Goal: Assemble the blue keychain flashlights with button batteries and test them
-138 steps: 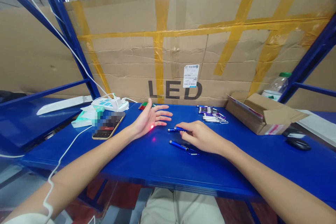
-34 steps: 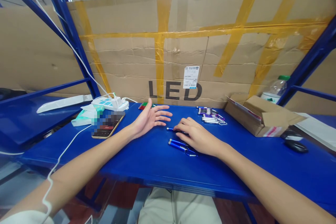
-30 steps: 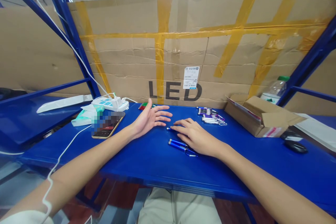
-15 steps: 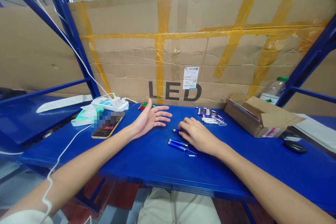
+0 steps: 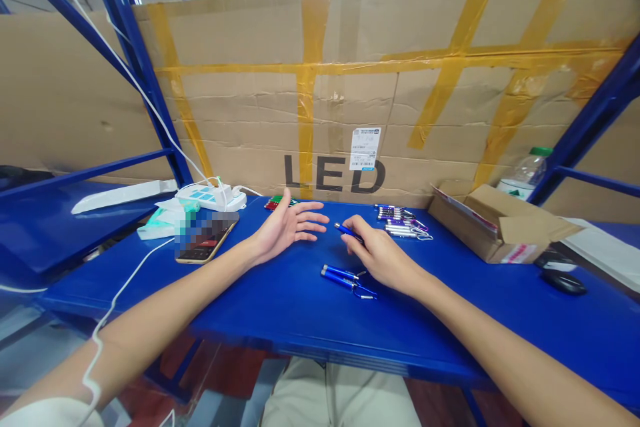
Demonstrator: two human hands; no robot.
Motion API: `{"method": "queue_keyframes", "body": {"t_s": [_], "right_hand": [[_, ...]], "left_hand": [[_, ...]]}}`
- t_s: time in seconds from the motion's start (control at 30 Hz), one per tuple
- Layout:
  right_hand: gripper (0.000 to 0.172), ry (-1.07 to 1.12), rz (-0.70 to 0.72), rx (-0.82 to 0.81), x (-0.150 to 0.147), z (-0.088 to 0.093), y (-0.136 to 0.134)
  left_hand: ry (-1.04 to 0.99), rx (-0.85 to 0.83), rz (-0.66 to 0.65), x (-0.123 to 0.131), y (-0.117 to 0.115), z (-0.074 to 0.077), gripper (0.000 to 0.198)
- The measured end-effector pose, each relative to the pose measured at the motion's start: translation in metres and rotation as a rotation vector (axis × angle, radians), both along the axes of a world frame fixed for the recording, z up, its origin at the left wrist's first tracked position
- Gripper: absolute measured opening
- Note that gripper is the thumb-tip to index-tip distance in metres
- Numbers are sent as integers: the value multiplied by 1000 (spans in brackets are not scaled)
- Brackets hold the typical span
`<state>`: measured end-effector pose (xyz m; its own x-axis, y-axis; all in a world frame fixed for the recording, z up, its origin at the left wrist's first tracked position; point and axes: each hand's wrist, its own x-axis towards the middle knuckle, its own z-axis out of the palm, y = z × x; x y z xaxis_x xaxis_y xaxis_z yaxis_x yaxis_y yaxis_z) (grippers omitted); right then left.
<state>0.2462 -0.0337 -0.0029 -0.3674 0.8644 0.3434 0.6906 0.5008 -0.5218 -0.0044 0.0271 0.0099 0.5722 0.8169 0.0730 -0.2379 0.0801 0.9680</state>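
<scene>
My right hand [image 5: 377,250] pinches a slim blue metal tube [image 5: 348,231], which looks like a keychain penlight, between thumb and fingers just above the table. Its silver end points up and left toward my other hand. Below lie two more blue penlights [image 5: 340,278] side by side, with a blue carabiner clip at their right end. My left hand [image 5: 287,227] is open, palm turned inward and fingers spread, holding nothing. Behind its thumb, red and green pieces [image 5: 274,202] are partly hidden. Beyond my right hand sits a row of purple, black and silver penlights with clips [image 5: 400,221].
On the left are a phone [image 5: 207,240], a white power strip [image 5: 210,197] and a cable. An open cardboard box [image 5: 493,223], a bottle [image 5: 527,170] and a black mouse [image 5: 564,282] stand right. A large taped cardboard sheet [image 5: 240,127] walls the back of the blue table [image 5: 280,313].
My right hand has lifted the blue penlight off the table and tilted its silver end upward. My left hand keeps its open pose.
</scene>
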Motion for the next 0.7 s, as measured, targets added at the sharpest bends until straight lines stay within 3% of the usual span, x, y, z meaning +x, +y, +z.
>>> {"method": "queue_keyframes", "body": {"t_s": [0.27,0.7], "right_hand": [[30,-114,139,38,-2,2,-5],[27,-141,112,32,-4,6,-9]], "left_hand": [[-8,13,-24,-2,2,-2,90],[-45,-5,-25,-1,-2,1,93]]}}
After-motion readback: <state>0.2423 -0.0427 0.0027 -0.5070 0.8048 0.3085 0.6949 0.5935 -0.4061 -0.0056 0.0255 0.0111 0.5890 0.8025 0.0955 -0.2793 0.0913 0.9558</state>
